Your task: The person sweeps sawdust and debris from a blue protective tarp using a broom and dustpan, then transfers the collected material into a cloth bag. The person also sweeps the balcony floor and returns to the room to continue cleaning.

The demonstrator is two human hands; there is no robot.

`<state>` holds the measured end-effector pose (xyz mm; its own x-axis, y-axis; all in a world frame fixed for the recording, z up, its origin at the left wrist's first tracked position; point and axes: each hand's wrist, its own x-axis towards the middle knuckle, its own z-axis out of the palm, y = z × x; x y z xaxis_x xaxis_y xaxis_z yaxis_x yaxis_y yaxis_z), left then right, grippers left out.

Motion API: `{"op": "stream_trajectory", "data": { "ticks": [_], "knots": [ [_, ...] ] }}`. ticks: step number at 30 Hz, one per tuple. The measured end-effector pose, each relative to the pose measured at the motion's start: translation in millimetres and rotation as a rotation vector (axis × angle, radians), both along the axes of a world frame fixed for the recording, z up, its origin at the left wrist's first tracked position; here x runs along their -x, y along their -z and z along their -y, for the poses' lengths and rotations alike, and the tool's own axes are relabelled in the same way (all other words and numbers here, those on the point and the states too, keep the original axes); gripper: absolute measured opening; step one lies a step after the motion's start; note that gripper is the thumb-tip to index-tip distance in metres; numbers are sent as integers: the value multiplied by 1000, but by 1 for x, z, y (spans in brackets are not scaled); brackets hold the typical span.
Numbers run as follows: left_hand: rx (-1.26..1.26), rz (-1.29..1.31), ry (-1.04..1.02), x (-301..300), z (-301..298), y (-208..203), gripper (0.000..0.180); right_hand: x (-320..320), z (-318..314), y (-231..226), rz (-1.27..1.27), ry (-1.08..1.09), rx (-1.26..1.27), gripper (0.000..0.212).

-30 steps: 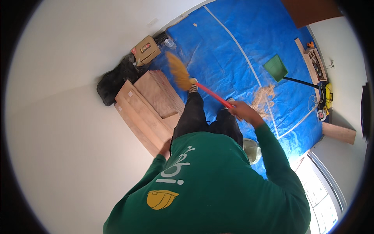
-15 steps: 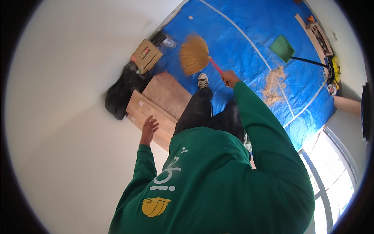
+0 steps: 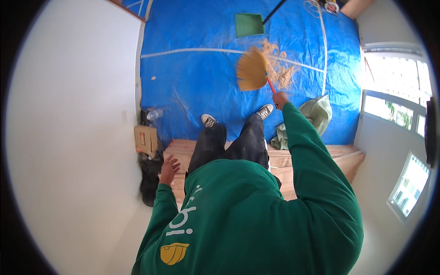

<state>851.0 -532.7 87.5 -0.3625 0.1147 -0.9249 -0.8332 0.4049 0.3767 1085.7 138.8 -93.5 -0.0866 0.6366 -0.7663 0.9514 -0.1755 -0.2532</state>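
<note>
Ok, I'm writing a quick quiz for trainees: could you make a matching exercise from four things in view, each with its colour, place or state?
1. Broom
2. Dustpan
3. Left hand
4. Cardboard box

A. Green, black-handled
B. Bare, grasping nothing
C. Brown, by the left wall
D. Gripped by the right hand

Pairs: 1-D, 2-A, 3-B, 4-C

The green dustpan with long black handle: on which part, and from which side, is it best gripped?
Probably by its thin black handle, hand coming from the right side. This handle slants from the right edge of the green dustpan toward the upper right, while loose tan debris lies nearer the person. The handle's far end is outside the picture.
</note>
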Motion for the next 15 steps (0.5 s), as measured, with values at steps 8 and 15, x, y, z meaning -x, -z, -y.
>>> {"op": "stream_trajectory", "data": {
  "ticks": [8, 15],
  "knots": [
    [3, -211, 99, 91, -145, -25, 46, -156, -53, -95, -305, -91, 179, 24],
    [-68, -357, 676, 21, -430, -2, 68, -285, 33, -280, -690, 634, 262, 34]
  ]
}}
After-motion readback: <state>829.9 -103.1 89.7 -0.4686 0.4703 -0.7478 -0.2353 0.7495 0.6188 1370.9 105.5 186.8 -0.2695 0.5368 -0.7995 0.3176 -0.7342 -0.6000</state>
